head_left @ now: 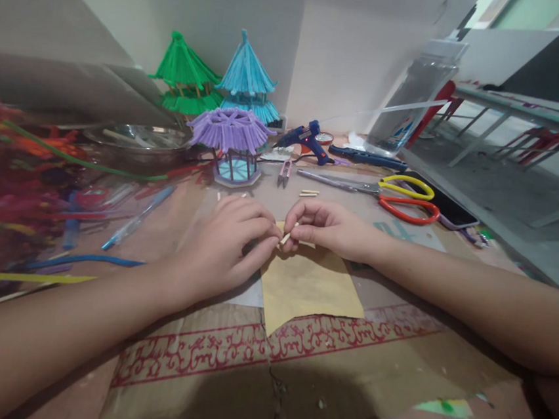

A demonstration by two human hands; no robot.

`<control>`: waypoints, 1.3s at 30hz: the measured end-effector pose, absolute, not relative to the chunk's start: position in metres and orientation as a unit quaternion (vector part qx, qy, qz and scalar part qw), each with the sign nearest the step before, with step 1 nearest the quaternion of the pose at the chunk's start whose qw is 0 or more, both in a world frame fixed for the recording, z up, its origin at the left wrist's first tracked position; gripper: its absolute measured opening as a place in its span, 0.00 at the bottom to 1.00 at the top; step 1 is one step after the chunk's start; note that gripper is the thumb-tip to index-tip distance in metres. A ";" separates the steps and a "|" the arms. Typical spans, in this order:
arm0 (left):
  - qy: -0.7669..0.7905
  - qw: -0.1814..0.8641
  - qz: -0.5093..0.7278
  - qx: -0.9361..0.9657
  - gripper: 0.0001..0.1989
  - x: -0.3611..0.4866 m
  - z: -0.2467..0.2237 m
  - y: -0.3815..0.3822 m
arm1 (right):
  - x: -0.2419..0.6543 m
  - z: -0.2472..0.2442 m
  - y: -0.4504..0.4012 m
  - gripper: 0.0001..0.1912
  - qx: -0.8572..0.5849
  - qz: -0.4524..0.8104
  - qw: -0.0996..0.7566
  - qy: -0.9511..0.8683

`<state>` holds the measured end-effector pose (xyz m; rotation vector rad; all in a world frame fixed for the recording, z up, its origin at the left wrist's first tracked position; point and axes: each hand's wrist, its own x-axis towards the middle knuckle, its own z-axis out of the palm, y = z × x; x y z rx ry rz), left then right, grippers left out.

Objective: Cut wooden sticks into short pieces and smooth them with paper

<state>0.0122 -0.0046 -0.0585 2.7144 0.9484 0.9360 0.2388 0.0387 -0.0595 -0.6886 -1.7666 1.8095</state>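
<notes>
- Center: the right hand (324,228) pinches a short pale stick (285,238) between thumb and fingers, above the top part of a yellow paper sheet (314,285).
- Just left of it, the left hand (232,236) is palm down, its thumb and index fingertips close together at the stick's lower end; whether they grip it, I cannot tell.
- Upper center: purple pavilion model (231,131), in front of green (182,62) and light blue (248,68) ones, beside a blue glue gun (310,140).
- Right of center: scissors (373,188) with yellow and red handles.
</notes>
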 end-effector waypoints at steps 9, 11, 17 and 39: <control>0.321 0.075 0.310 0.892 0.12 0.012 -0.060 -0.004 | 0.238 -0.059 0.037 0.10 -0.252 0.655 0.253 -0.666; 0.320 0.079 0.308 0.893 0.12 0.012 -0.060 -0.003 | 0.237 -0.059 0.036 0.09 -0.249 0.651 0.254 -0.671; 0.328 0.069 0.321 0.886 0.10 0.012 -0.061 -0.003 | 0.238 -0.060 0.036 0.11 -0.239 0.667 0.267 -0.653; 0.338 0.043 0.299 0.891 0.04 0.012 -0.062 -0.003 | 0.236 -0.060 0.033 0.10 -0.256 0.659 0.273 -0.653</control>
